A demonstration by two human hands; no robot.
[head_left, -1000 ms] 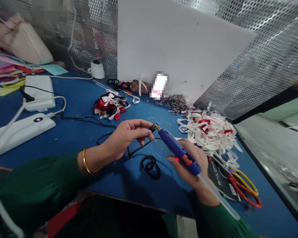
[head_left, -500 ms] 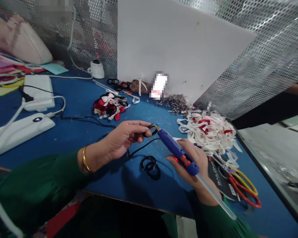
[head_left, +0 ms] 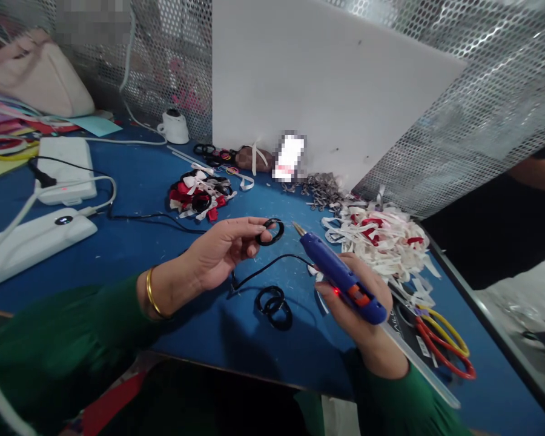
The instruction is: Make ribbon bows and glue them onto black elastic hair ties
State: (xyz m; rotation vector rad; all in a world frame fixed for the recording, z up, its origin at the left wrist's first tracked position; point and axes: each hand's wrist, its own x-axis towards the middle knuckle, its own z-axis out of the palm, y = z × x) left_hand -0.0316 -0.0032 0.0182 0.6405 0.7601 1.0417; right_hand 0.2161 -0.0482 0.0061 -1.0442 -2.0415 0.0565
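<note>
Between thumb and fingers, my left hand (head_left: 224,248) pinches a black hair tie (head_left: 278,234) above the table. My right hand (head_left: 361,309) is wrapped around a blue hot glue gun (head_left: 333,263), whose metal nozzle points up and left, a short gap from the hair tie. A clear glue stick (head_left: 424,366) sticks out of the gun's back end, and a red light glows by my right thumb. Below my hands, more black hair ties (head_left: 275,306) lie overlapping on the blue table (head_left: 200,339).
White and red ribbon pieces (head_left: 381,242) are heaped at right, near red and yellow scissor handles (head_left: 445,345). Bow hair ties (head_left: 197,194) form a pile at left. A black cord (head_left: 272,263) crosses the table; a white power bank (head_left: 40,239) lies left. Another person (head_left: 504,224) stands at right.
The glue gun has moved right and down, its nozzle drawing away from the hair tie. My left hand has shifted slightly left, and the hair tie's ring now faces the camera more.
</note>
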